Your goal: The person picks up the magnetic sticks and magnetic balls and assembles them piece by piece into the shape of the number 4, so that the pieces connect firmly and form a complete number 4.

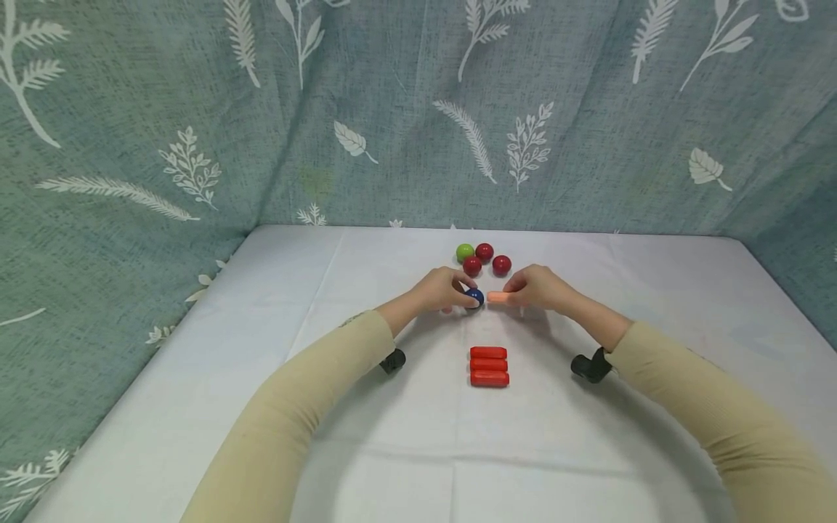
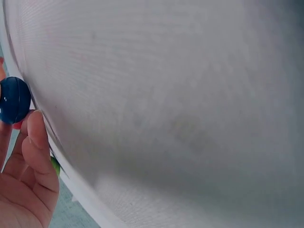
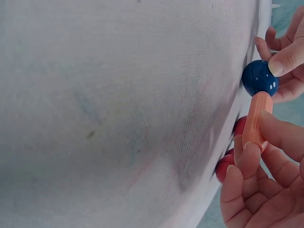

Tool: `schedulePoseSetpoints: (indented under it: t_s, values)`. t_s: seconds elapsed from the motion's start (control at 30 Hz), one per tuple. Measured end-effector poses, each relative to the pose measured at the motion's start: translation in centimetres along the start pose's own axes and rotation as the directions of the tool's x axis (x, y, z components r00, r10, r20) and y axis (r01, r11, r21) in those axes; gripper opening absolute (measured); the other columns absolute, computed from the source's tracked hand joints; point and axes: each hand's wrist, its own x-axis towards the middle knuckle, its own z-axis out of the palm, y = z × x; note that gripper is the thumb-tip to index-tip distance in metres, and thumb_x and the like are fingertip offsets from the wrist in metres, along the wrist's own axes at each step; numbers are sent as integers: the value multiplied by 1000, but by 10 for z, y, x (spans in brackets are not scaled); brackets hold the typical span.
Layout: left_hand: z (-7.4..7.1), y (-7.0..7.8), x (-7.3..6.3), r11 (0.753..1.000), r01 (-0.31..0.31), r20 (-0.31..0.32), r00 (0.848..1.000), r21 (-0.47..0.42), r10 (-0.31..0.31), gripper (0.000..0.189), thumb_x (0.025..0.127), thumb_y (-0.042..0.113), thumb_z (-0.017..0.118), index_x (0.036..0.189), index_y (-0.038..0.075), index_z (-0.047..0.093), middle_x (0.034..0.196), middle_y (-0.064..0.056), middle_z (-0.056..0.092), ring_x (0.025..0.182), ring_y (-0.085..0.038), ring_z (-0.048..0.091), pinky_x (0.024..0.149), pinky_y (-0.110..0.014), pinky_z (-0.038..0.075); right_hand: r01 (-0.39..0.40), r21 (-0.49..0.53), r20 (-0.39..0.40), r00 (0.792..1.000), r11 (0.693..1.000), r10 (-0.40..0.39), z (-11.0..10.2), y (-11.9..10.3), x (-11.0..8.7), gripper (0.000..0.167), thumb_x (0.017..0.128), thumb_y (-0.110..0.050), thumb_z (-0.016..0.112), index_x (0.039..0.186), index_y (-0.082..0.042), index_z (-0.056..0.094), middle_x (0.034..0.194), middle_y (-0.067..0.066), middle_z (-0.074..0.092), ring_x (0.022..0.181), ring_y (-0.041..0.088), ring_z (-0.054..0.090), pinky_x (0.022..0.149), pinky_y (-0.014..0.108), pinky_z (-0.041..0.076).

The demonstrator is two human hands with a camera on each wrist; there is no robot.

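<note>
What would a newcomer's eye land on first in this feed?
Probably the dark blue ball in the left hand, close to the orange stick in the right hand. Next, three red sticks lying side by side on the white cloth, nearer the camera. Beyond the hands, three red balls and one green ball sit clustered.

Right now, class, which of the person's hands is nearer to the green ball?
Left. The left hand is just on the near side of the green ball; the right hand is farther off, to its right.
</note>
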Motion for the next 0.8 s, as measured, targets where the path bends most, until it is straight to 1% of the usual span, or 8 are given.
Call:
schedulePoseSetpoints:
  t_s: [0.23, 0.43, 0.57, 0.63, 0.8]
  values:
    - [2, -1, 1, 1000, 5, -2, 1000, 1, -5, 37, 81, 26, 70, 115, 15, 62, 96, -4, 64, 61, -12, 53, 54, -22, 46, -27, 39, 18, 1000, 999, 26, 1, -4, 2, 19, 85, -10, 62, 101, -1, 67, 90, 10, 63, 75, 19, 50, 65, 23, 44]
    - [1, 0, -1, 1000, 15, 13, 1000, 21, -16, 39, 82, 27, 68, 118, 15, 60, 95, -4, 62, 63, -13, 55, 56, -22, 46, -22, 31, 24, 999, 999, 22, 3, -4, 0, 20, 85, -11, 63, 103, -1, 67, 89, 9, 65, 73, 18, 51, 63, 23, 43]
    - [-1, 0, -1, 999, -7, 28, 1000, 38, 6, 38, 83, 26, 67, 119, 16, 59, 98, -5, 61, 66, -14, 57, 57, -23, 46, -28, 33, 22, 999, 999, 27, 3, -5, 0, 21, 85, -11, 63, 103, -2, 67, 91, 10, 64, 74, 19, 51, 64, 23, 44]
    - [-2, -1, 0, 999, -13, 35, 999, 31, 12, 39, 83, 26, 68, 120, 16, 58, 102, -6, 61, 67, -15, 58, 57, -23, 46, -31, 35, 19, 999, 999, 31, 3, -5, 0, 21, 85, -11, 62, 103, -2, 67, 92, 10, 63, 75, 19, 51, 64, 23, 44]
    - [-3, -5, 1, 1000, -1, 46, 999, 2, 1, 42, 83, 26, 68, 123, 18, 57, 109, -6, 60, 69, -15, 59, 55, -23, 45, -43, 42, 22, 999, 998, 42, 3, -5, 2, 21, 86, -11, 62, 104, -2, 66, 92, 10, 63, 74, 19, 51, 65, 22, 44]
